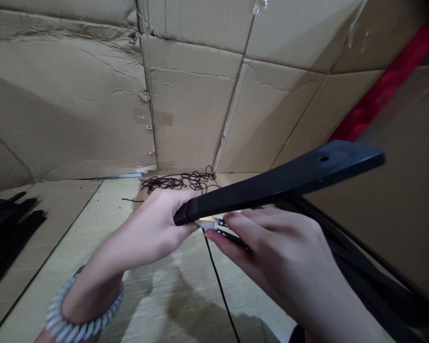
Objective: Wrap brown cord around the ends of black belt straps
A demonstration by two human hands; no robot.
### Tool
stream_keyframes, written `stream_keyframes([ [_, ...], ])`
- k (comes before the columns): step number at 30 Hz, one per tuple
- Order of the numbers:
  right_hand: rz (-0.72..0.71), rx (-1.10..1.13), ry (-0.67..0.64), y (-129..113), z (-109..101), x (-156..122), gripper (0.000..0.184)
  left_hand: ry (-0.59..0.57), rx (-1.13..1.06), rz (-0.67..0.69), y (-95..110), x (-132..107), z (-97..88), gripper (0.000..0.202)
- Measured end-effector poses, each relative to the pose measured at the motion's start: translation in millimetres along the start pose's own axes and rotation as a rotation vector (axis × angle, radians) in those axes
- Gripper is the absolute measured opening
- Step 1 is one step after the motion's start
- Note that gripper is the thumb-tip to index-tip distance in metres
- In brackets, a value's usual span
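My left hand [153, 228] is closed round the near end of a long flat black bar [282, 181] with a hole near its far end. The bar is held above the floor and slants up to the right. My right hand [271, 252] sits just under the bar's near end, fingers pinched on a small tool with a pale tip [214, 224] that I cannot name. A thin black cord [218, 281] hangs down from between the hands. A white coiled band is on my left wrist [78, 314].
Cardboard sheets [186, 95] wall the back and right. A tangle of black cords [180, 181] lies on the pale wooden floor by the wall. More black bars lie at the left edge [7, 228] and along the right [372, 281]. A red strip [386, 81] leans at the upper right.
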State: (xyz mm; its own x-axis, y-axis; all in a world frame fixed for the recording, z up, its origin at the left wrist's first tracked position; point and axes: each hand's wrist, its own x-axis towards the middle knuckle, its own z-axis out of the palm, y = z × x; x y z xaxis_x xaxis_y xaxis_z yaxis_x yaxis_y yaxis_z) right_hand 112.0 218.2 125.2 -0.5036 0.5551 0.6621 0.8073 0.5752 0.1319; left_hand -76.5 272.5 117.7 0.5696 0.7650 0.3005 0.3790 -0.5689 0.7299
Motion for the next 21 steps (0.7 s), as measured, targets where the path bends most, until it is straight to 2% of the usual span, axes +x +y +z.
stream_keyframes([
  [8,-0.004,-0.038,-0.024,0.4,-4.1,-1.4,0.038,0.006,0.048,-0.028,-4.5,0.0,0.8,0.008],
  [14,0.059,-0.027,0.125,7.9,-16.5,-5.1,0.036,0.189,-0.100,-0.114,-5.1,-4.8,-14.3,0.023],
  [17,0.066,-0.010,0.126,5.6,-13.2,-4.7,0.033,0.143,-0.159,-0.107,-0.1,-6.5,-13.5,0.020],
  [21,0.069,0.010,0.098,0.1,-4.6,-3.6,0.027,0.086,-0.115,-0.067,5.9,-5.6,-8.5,0.017],
])
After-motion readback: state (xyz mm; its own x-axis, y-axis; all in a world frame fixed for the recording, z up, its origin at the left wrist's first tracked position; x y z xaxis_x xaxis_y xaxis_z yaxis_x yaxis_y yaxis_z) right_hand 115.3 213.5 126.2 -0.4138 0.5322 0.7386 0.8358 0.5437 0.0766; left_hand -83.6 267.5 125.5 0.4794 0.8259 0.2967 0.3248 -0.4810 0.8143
